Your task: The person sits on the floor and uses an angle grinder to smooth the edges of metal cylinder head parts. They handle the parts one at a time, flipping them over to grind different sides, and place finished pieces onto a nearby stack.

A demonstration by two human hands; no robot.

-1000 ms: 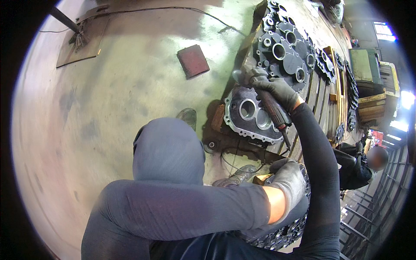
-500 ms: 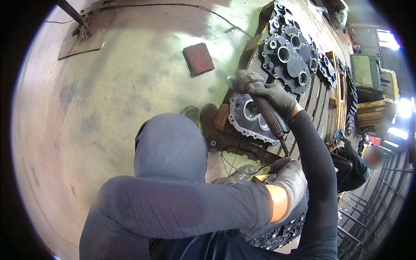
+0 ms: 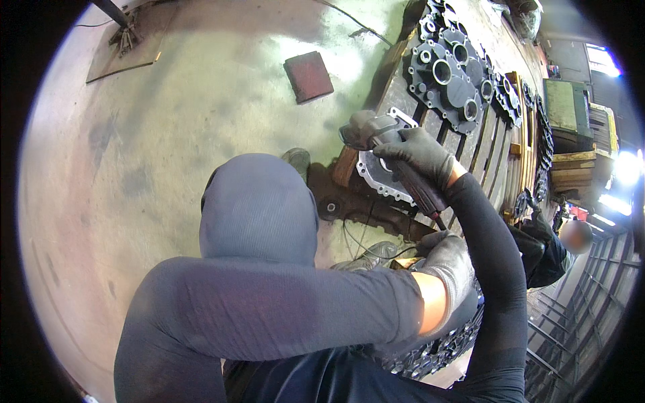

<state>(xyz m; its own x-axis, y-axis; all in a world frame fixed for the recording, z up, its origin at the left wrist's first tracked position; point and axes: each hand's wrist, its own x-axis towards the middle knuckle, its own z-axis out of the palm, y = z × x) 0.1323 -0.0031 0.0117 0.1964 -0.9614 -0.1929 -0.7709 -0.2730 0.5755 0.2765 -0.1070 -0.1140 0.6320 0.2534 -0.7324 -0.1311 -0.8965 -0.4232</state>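
Observation:
My gloved right hand (image 3: 422, 156) is closed around the body of an angle grinder (image 3: 415, 187). The grinder's guarded head (image 3: 363, 131) lies over a metal housing casting (image 3: 383, 180) with bolt holes along its bright rim. Grinder and hand hide much of the casting, and contact with the disc cannot be told. My gloved left hand (image 3: 447, 258) is closed just behind the grinder's tail, around the power cord (image 3: 403, 254); its fingers are partly hidden. Several dark housing castings (image 3: 451, 84) lie farther up the slatted wooden pallet (image 3: 476, 151).
A dark red block-like object (image 3: 308, 77) lies on the floor. At the upper left stands a metal post (image 3: 111, 13) on a plate. A co-worker (image 3: 541, 252) is at the right, beyond the pallet. Many dark metal pieces (image 3: 437, 352) lie below my left arm.
The grinder and my right hand have moved slightly up and left over the casting. More of the casting's upper rim shows beyond the grinder head. My left hand has barely shifted.

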